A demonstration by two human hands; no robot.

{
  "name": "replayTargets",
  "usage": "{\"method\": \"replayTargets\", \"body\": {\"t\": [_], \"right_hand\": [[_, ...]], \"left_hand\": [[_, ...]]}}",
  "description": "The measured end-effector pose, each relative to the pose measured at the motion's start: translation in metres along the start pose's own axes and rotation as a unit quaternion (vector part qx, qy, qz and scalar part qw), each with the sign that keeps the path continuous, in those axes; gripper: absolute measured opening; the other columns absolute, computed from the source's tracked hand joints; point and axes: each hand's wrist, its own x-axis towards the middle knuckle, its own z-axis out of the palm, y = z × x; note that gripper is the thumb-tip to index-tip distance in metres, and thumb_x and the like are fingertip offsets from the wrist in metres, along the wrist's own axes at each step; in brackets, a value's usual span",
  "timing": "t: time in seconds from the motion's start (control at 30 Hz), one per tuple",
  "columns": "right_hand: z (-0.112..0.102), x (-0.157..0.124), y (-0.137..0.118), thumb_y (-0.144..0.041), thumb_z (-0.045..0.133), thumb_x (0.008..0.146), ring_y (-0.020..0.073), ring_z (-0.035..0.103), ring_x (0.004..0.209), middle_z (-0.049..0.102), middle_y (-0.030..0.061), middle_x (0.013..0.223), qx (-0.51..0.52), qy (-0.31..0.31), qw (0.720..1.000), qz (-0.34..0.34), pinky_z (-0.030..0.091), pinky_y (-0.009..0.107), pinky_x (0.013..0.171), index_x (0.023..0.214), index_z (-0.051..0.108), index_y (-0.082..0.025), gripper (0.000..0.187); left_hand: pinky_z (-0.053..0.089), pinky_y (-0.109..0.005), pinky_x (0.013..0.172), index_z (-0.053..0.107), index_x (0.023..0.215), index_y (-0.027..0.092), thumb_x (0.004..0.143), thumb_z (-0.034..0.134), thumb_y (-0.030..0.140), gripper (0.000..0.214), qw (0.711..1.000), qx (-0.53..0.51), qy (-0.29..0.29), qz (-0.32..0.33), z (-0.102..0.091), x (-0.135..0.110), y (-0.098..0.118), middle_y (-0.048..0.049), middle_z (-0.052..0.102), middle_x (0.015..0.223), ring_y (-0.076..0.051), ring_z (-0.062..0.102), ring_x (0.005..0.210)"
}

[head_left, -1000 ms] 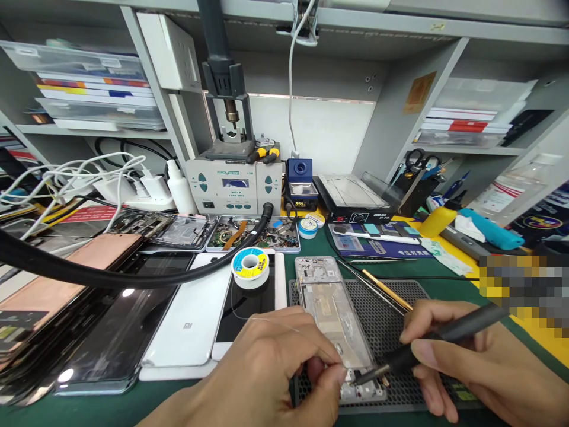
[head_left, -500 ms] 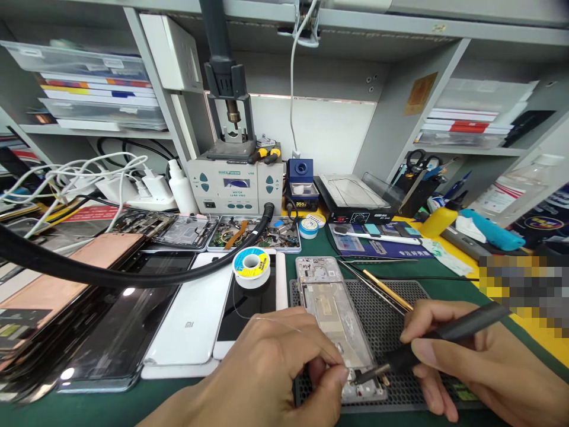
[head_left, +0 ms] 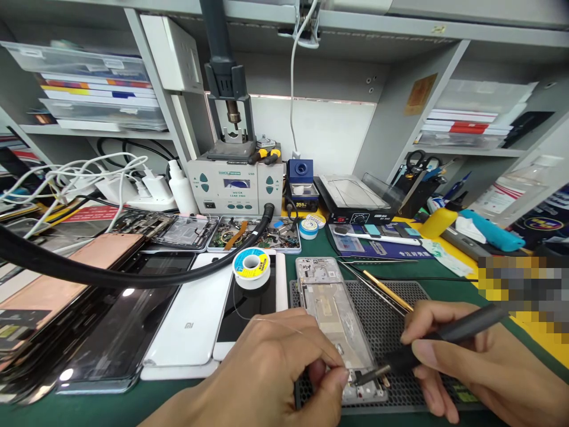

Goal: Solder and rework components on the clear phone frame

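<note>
A bare phone frame [head_left: 331,302] lies on a black perforated mat [head_left: 402,296]. My left hand [head_left: 284,367] pinches a thin solder wire [head_left: 288,326] at the frame's near end. The wire runs back over my knuckles to a white solder spool [head_left: 251,270], which sits on a phone with a black screen [head_left: 235,314]. My right hand [head_left: 462,362] is closed round the black handle of a soldering iron [head_left: 409,356]. Its tip reaches the lower part of the frame, close to my left fingertips. Whether tip and wire touch is too small to make out.
Left of the frame lie a white phone [head_left: 186,323] and a stack of phone parts [head_left: 66,284]. A thick black hose [head_left: 178,280] crosses above them to the hot-air station [head_left: 235,187]. Tweezers [head_left: 371,284] rest beyond the mat. A hot plate [head_left: 355,201] stands behind.
</note>
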Motion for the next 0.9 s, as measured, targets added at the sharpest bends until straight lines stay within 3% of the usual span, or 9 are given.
{"method": "replayTargets", "body": {"t": [0.47,0.9], "right_hand": [[0.0012,0.0003,-0.0015,-0.040,0.099,0.068,0.0168,0.070,0.044,0.074,0.0030,0.052,0.004,0.003,1.000,-0.007,0.055,0.021,0.043,0.074,0.076,-0.018,0.033],[0.0041,-0.0006,-0.0035,-0.045,0.100,0.067,0.0157,0.069,0.045,0.072,0.0022,0.054,0.011,0.014,1.000,-0.002,0.053,0.019,0.043,0.074,0.076,-0.018,0.037]], "left_hand": [[0.046,-0.021,0.061,0.073,0.076,0.013,0.081,0.065,0.001,0.016,1.000,0.004,0.007,-0.007,0.0018,-0.0033,0.0002,-0.0011,0.069,0.067,-0.011,0.062,0.064],[0.047,-0.022,0.061,0.075,0.078,0.014,0.082,0.066,0.002,0.015,1.000,-0.004,0.005,0.000,0.0017,0.0038,-0.0043,-0.0016,0.070,0.068,-0.013,0.064,0.064]]}}
